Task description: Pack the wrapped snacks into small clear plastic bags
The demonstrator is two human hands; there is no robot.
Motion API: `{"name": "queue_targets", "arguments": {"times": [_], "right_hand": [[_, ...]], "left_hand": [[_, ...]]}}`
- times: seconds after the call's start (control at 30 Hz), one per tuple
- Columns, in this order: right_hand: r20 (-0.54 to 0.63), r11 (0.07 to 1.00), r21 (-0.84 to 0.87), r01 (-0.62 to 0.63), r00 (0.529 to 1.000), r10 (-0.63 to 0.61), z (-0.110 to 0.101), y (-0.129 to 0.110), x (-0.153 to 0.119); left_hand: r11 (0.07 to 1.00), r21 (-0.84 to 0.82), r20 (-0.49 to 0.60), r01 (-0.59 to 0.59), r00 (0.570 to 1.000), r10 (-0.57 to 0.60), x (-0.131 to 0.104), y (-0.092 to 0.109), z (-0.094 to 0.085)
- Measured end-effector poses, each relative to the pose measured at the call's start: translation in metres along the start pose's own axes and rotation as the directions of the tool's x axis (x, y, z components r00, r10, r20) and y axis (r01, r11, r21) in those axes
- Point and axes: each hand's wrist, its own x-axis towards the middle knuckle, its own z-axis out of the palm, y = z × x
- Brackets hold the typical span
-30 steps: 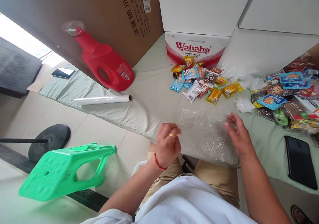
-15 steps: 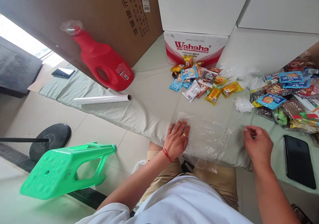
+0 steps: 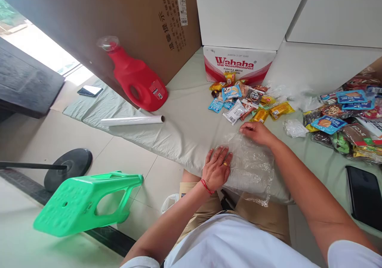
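A crinkled sheet of clear plastic film point(image 3: 253, 168) lies on the cloth-covered surface before me, its lower part hanging over the front edge. My left hand point(image 3: 217, 165), with a ring and a red string bracelet, rests flat on the film's left side, fingers spread. At the film's upper edge, my right hand point(image 3: 255, 133) is closed in a pinch on the plastic. Just beyond it sits a pile of small wrapped snacks point(image 3: 235, 97), in yellow, blue, white and brown packets.
A larger heap of packaged snacks point(image 3: 343, 121) and a black phone point(image 3: 364, 196) lie on the right. To the left are a white roll point(image 3: 131, 121) and a red jug point(image 3: 140, 81). A Wahaha carton point(image 3: 238, 65) stands behind; a green stool point(image 3: 89, 200) lies tipped on the floor.
My right hand has moved left and away from me, from beside the film to its upper edge, and now pinches it. My left hand stays pressed on the film.
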Motion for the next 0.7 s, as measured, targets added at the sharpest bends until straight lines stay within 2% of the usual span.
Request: {"name": "queue_targets", "arguments": {"times": [0.1,0.17,0.2,0.27,0.33,0.4,0.47,0.57,0.63,0.7], "right_hand": [[-0.109,0.994,0.035,-0.102,0.989,0.105,-0.014,0.008,0.001],[-0.207,0.985,-0.103,-0.140,0.971,0.117,-0.019,0.007,-0.005],[-0.278,0.968,-0.209,-0.139,0.958,0.077,-0.020,0.004,-0.011],[-0.415,0.899,-0.425,-0.107,0.906,-0.088,-0.017,-0.008,-0.026],[-0.469,0.827,-0.559,-0.061,0.845,-0.255,-0.008,-0.024,-0.045],[-0.416,0.797,-0.604,0.011,0.849,-0.327,0.006,-0.037,-0.063],[-0.308,0.789,-0.609,0.083,0.892,-0.332,0.023,-0.040,-0.077],[-0.142,0.757,-0.644,0.109,0.955,-0.259,0.042,-0.023,-0.093],[-0.122,0.727,-0.685,0.046,0.977,-0.176,0.043,-0.004,-0.104],[-0.158,0.707,-0.707,-0.029,0.980,-0.118,0.033,0.016,-0.116]], "left_hand": [[1.000,-0.025,0.031,0.007,0.999,-0.006,0.002,0.000,-0.001],[0.996,-0.070,0.060,0.048,0.997,-0.043,0.004,0.000,-0.005],[0.992,-0.092,0.062,0.083,0.995,-0.078,0.006,0.001,-0.009],[0.979,-0.115,0.017,0.171,0.985,-0.170,0.010,0.002,-0.016],[0.966,-0.109,-0.072,0.234,0.968,-0.242,0.015,0.005,-0.024],[0.971,-0.099,-0.147,0.219,0.962,-0.232,0.023,0.008,-0.028],[0.989,-0.090,-0.149,0.116,0.980,-0.128,0.034,0.008,-0.028],[0.999,-0.024,-0.018,-0.036,0.999,0.036,0.058,-0.007,-0.020],[0.998,0.039,0.118,-0.043,0.992,0.038,0.075,-0.027,-0.014],[0.997,0.078,0.207,0.004,0.978,-0.020,0.088,-0.048,-0.009]]}}
